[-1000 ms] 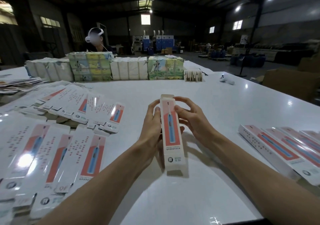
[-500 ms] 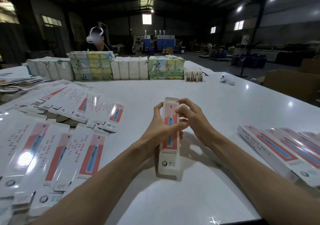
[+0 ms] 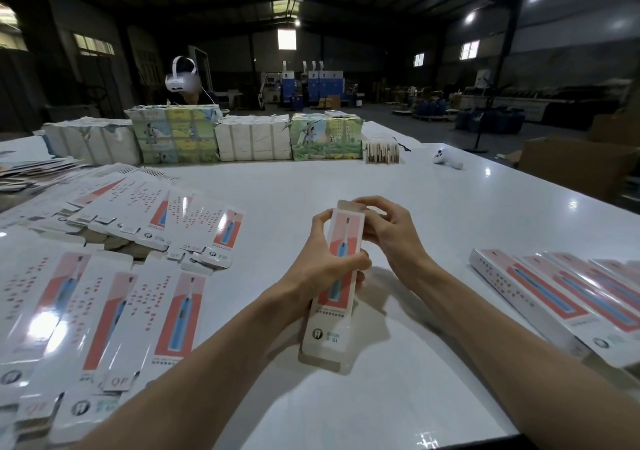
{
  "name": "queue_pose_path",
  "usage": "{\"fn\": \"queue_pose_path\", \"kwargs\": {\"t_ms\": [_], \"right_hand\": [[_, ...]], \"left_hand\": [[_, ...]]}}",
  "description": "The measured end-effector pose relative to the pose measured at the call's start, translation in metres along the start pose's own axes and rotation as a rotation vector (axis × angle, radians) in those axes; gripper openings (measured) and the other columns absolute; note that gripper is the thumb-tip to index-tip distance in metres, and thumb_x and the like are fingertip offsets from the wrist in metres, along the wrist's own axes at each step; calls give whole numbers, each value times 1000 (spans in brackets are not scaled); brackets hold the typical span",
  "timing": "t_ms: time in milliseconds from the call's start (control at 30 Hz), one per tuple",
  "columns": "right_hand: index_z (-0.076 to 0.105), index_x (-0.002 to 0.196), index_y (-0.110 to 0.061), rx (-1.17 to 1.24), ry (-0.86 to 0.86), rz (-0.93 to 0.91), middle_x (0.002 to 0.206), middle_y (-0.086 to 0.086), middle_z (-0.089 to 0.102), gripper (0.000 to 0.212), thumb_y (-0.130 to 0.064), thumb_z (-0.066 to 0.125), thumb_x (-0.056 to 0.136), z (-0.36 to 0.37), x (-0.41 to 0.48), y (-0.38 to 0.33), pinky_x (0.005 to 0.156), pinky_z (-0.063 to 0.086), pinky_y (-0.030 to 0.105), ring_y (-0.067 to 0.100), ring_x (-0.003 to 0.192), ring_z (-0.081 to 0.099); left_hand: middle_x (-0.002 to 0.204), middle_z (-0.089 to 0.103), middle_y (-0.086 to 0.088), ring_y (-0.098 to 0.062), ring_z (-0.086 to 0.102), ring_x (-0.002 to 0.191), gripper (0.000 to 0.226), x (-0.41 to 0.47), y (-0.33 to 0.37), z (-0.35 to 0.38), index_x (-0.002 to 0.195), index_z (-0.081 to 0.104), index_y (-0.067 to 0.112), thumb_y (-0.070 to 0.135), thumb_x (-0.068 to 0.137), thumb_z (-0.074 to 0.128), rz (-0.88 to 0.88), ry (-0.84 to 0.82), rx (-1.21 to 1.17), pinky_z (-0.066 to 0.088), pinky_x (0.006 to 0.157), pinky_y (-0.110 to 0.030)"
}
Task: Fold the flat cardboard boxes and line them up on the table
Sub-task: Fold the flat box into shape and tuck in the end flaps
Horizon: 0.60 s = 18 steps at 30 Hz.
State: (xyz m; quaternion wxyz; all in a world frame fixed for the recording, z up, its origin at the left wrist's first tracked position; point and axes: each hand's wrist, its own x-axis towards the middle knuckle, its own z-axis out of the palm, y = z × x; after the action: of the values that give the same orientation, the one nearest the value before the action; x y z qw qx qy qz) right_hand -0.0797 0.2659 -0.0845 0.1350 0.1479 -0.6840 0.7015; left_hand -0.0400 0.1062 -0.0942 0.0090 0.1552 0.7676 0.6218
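Box in hand, long and slim with a blue toothbrush printed on pink and red. We've got it low over the middle of the white table, lengthwise away from us. Can't tell if the near end actually touches the surface. Our left hand is wrapped round its middle, thumb across the printed front and fingers curled behind. Our right hand is at the far end, fingers curled in around the open end flap there, grasping that tip. On our left, the flat boxes lie fanned out in overlapping rows, printed side up. On our right, the folded boxes lie side by side in a neat row, touching one another, well apart from the one we hold. Along the far edge sit wrapped bundles of printed stock, with a small white controller off to their right. Behind the bundles, a person wears a white headset, and a brown carton stands beyond the table's right side.
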Motion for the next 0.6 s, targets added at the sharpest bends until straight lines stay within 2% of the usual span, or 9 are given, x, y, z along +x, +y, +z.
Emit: {"fn": "queue_pose_path", "kwargs": {"t_ms": [100,200,267,433,600], "right_hand": [[75,109,-11,34,-26,-3,99,9,79,28,-4,48,106,0,0,-3,74,63,32,30,95,78],[74,109,-4,124,-61,38,105,14,78,27,-19,51,108,1,1,-6,81,64,39,35,101,76],[73,107,-3,166,-41,62,105,13,78,29,-29,60,106,1,1,-7,79,64,39,34,99,77],[76,99,-4,220,-27,144,94,11,74,11,-11,68,100,-3,4,-6,71,62,34,26,90,76],[78,96,-6,206,-16,176,92,9,76,13,-10,67,101,-4,6,-7,72,63,35,24,86,77]], "left_hand": [[116,61,-6,-25,76,86,94,2,0,0,141,22,49,39,71,83,-29,10,6,64,70,-28],[115,58,0,-25,75,88,92,4,-3,1,139,18,53,32,79,85,-14,41,40,63,68,-26],[114,57,5,-24,74,90,93,3,-4,1,135,17,58,37,74,84,-4,30,54,62,66,-23],[111,54,8,-21,73,87,91,1,-4,0,129,18,63,40,70,82,2,27,43,58,62,-17],[116,56,-1,-20,76,87,98,1,-8,-2,137,15,62,28,79,86,43,-2,29,60,66,-20]]}}
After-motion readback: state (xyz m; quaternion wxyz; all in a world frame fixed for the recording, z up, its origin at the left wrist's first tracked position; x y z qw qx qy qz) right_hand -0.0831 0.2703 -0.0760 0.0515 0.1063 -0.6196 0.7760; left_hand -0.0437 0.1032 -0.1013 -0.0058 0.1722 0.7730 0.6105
